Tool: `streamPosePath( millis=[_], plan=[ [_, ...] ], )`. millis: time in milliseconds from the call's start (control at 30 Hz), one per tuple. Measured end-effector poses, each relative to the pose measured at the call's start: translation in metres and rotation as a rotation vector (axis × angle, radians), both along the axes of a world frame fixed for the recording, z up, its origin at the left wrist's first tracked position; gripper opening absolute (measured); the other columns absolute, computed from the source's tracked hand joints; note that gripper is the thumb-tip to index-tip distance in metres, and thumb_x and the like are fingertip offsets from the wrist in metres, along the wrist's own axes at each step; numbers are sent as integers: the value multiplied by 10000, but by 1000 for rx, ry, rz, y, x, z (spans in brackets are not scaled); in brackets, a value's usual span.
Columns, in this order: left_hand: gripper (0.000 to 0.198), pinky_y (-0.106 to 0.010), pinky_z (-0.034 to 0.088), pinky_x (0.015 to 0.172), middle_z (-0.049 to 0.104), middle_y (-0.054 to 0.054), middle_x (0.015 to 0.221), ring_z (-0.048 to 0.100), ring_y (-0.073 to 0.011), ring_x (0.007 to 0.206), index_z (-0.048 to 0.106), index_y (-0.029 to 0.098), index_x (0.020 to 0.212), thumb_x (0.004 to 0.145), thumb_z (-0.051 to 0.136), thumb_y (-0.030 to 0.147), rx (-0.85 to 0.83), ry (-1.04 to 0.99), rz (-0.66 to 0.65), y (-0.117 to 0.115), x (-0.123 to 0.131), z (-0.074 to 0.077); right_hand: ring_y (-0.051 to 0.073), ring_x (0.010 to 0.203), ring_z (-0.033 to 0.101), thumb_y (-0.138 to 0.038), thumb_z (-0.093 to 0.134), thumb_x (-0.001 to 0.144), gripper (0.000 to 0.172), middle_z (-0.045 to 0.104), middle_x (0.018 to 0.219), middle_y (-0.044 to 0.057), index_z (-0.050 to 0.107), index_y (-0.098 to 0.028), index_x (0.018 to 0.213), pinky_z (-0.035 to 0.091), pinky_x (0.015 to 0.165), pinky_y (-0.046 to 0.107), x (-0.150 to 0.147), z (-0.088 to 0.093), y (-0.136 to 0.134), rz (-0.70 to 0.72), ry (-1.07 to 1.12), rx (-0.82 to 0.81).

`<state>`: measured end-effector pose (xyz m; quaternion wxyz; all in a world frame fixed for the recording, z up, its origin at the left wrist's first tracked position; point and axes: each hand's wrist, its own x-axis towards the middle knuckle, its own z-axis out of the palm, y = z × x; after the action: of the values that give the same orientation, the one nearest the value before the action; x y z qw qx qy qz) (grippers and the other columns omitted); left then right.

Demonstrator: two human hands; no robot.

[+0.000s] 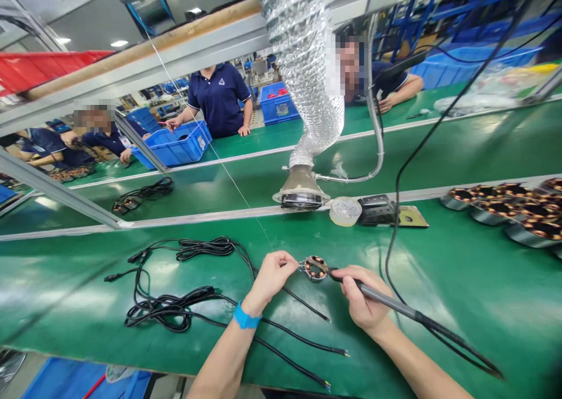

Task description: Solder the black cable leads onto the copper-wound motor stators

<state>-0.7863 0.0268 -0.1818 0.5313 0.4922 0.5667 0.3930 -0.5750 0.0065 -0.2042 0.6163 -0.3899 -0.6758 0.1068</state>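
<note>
The right grip (367, 298) is wrapped around the handle of a soldering iron (395, 304), held like a pen, with the front end of the tool over the near right side of a small coil-wound ring (316, 276). The left grip (277, 271) is drawn into a pinch, thumb and forefinger almost together at the ring's left side; it appears to have hold of the thin wire (237, 188) that comes down from the overhead spool (151, 3), though the fingertips are too small to be sure. Short fine leads stick out of the ring toward those fingertips.

The ring sits on the green bench (439, 282), between the two hands and in front of the extraction hood (301, 185). It looks light and stiff, so it probably slides or turns at a slight push. Its outer rim seems the safest hold; the copper windings and leads look delicate and easily bent. The thin wire should be soft and springy, best pinched a little back from its end. The iron looks light, but its front end may be hot, so the handle is the place to take it.
</note>
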Motion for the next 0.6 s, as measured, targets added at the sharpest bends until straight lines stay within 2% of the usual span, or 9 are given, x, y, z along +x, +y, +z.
streamPosePath(
  millis=[233, 400, 600],
  plan=[
    [197, -276, 394, 682, 668, -21, 676, 564, -162, 679, 699, 149, 715, 691, 672, 342, -4, 20, 4, -1, 1, 2, 161, 565, 701, -162, 555, 933, 202, 763, 689, -35, 715, -259, 859, 584, 624, 320, -1, 5, 0, 75, -25, 63],
    [202, -277, 388, 673, 662, -25, 668, 556, -166, 673, 695, 150, 709, 691, 680, 350, -7, 16, 10, -1, 2, 1, 159, 568, 716, -151, 557, 924, 195, 763, 691, -38, 704, -256, 852, 585, 597, 299, -5, 12, 1, 99, -47, 59],
    [193, -283, 420, 699, 687, -41, 694, 588, -178, 701, 690, 154, 698, 691, 686, 347, 3, 17, 10, -1, 2, 0, 163, 581, 731, -161, 555, 934, 196, 775, 703, -38, 708, -266, 872, 594, 598, 295, -6, 11, 0, 100, -44, 20]
  ],
)
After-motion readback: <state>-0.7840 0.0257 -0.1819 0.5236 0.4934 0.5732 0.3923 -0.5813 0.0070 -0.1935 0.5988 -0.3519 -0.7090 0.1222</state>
